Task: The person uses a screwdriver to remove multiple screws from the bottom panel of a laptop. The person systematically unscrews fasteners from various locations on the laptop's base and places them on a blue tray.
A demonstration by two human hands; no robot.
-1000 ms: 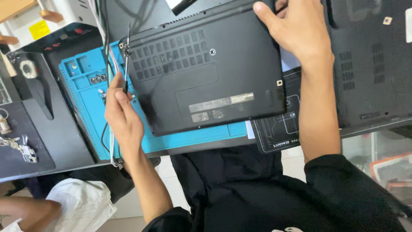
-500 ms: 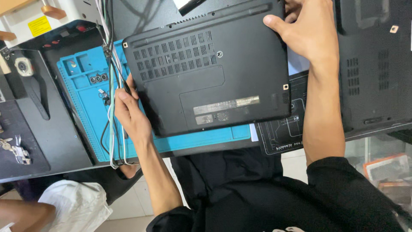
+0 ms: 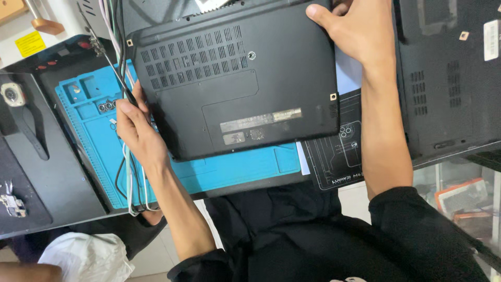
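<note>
A black laptop (image 3: 235, 83) lies bottom side up on a blue repair mat (image 3: 94, 141). My left hand (image 3: 138, 130) is at the laptop's left edge, fingers closed on a thin dark tool (image 3: 112, 68) that slants up to the far left. My right hand (image 3: 360, 31) grips the laptop's far right corner, with the thumb flat on the base and the fingers over the edge. The base shows vent slots, a label strip and a few screw holes.
A second black laptop (image 3: 449, 78) lies bottom up at the right. A black mat (image 3: 339, 151) sits beside the blue one. White and black cables (image 3: 130, 183) loop over the desk's near edge. A watch-like device (image 3: 13, 96) and small metal parts (image 3: 10, 203) lie at the left.
My left hand has slid further along the laptop's left edge with the tool. My right hand stays on the far right corner.
</note>
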